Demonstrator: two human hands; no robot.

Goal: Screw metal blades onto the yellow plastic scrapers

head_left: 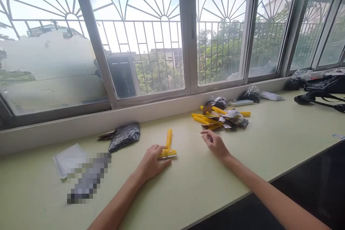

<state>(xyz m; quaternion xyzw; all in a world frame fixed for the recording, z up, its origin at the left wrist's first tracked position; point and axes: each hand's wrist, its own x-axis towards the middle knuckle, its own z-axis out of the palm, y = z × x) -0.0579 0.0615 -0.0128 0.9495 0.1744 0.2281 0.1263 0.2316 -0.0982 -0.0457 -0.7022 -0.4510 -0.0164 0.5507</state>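
A yellow scraper (pixel 169 140) lies on the pale green table, its handle pointing away from me and its wide blade head towards me. My left hand (pixel 153 161) steadies that head from the left, fingers on top of it and thumb lying on the table in front. To the right, my right hand (pixel 214 143) is closed around a small screwdriver (pixel 196 134). Its thin metal shaft points left, towards the scraper but apart from it, while the handle is mostly hidden by my fingers.
Behind my right hand is a pile of yellow scrapers (pixel 201 119) with cards and packaging. A black plastic package (pixel 125 136) and a clear packet (pixel 70 158) lie left. A power strip (pixel 240 102) and dark bags stand along the window. The table edge (pixel 229 203) runs nearby.
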